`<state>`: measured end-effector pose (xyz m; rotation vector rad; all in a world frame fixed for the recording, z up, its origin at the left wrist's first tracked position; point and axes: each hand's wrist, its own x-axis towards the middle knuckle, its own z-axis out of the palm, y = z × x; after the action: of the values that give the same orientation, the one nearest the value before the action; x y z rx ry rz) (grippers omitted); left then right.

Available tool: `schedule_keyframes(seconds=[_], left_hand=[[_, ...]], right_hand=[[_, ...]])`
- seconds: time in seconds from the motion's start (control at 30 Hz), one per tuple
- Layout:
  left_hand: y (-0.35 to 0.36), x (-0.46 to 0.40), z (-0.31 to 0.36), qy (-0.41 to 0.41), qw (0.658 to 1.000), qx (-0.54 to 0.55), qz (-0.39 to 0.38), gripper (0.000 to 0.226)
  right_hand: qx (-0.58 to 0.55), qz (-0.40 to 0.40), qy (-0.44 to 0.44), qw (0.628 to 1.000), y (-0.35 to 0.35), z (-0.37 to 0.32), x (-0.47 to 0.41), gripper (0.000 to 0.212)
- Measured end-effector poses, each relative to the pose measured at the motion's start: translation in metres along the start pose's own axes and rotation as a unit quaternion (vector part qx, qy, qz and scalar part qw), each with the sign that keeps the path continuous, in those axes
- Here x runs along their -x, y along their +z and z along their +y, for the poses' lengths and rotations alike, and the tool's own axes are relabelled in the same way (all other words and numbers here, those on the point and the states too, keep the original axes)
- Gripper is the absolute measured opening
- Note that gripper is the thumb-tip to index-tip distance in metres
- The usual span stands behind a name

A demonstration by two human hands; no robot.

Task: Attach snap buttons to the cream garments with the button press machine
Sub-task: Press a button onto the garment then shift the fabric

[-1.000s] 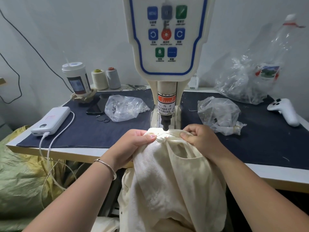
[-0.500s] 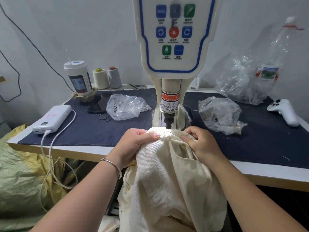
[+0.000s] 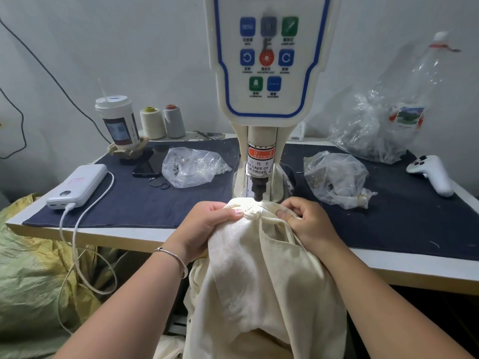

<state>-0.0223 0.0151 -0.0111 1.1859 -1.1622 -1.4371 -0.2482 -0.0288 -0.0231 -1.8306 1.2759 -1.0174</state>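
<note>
A: Barely anything moved, both hands stay pinching the garment [image 3: 259,268] under the punch [image 3: 258,196] at the tabletop's front edge.

B: Lining-up step, then. Left hand [image 3: 207,224], right hand [image 3: 308,224]: keep thumbs clear before pressing.

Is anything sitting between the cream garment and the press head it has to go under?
Nothing visible does. The cream garment already lies lit directly below the press head, held by the left hand and right hand on either side. Both thumbs sit close to the punch, but beside it.
</note>
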Motion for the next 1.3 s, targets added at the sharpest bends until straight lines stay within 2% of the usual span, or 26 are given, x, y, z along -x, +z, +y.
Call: schedule_keyframes(seconds=[0.83,0.97,1.1,1.3], left_hand=[[0.0053,-0.0040,-0.0036,0.024,0.998,-0.027,0.044,0.036],[0.0073,0.0000,-0.0021,0.025,0.998,-0.030,0.045,0.050],[0.0070,0.0025,-0.0015,0.027,0.999,-0.020,0.043,0.073],[0.0080,0.0053,0.0004,0.027,0.999,-0.016,0.040,0.075]], right_hand=[[-0.007,0.037,-0.019,0.999,-0.0053,0.0018,0.0021,0.014],[-0.007,0.035,-0.018,0.999,-0.0055,0.0017,0.0027,0.015],[-0.025,0.035,-0.010,0.999,-0.0063,0.0007,0.0051,0.013],[-0.022,0.034,-0.001,0.999,-0.0068,-0.0020,0.0059,0.011]])
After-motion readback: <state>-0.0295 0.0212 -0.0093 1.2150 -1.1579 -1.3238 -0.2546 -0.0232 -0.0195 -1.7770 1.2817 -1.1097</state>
